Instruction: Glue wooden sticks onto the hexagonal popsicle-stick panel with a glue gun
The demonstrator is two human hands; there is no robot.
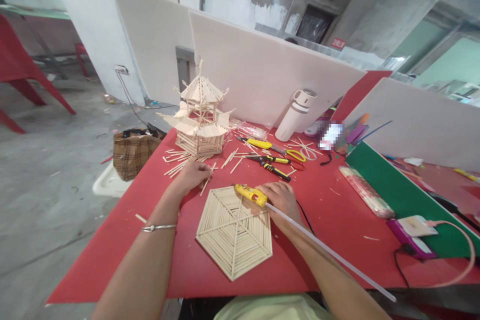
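My right hand [283,201] is closed around a yellow glue gun [250,194], with a long clear glue stick [330,250] poking out of its back. The gun's nozzle is over the upper edge of a flat hexagon panel [234,235] built of thin wooden sticks. At the panel's upper left, my left hand [195,176] pinches a thin wooden stick [208,180]. Loose sticks [180,160] lie beyond that hand, around the base of a tiered pagoda model [200,120] made of the same sticks.
Yellow-handled pliers [270,165], a yellow cutter [258,143] and scissors [296,154] lie behind the panel. A white thermos [294,117] stands by the partition [262,60]. To the right are a bag of sticks [367,192], a green board [405,200] and a power strip [412,242].
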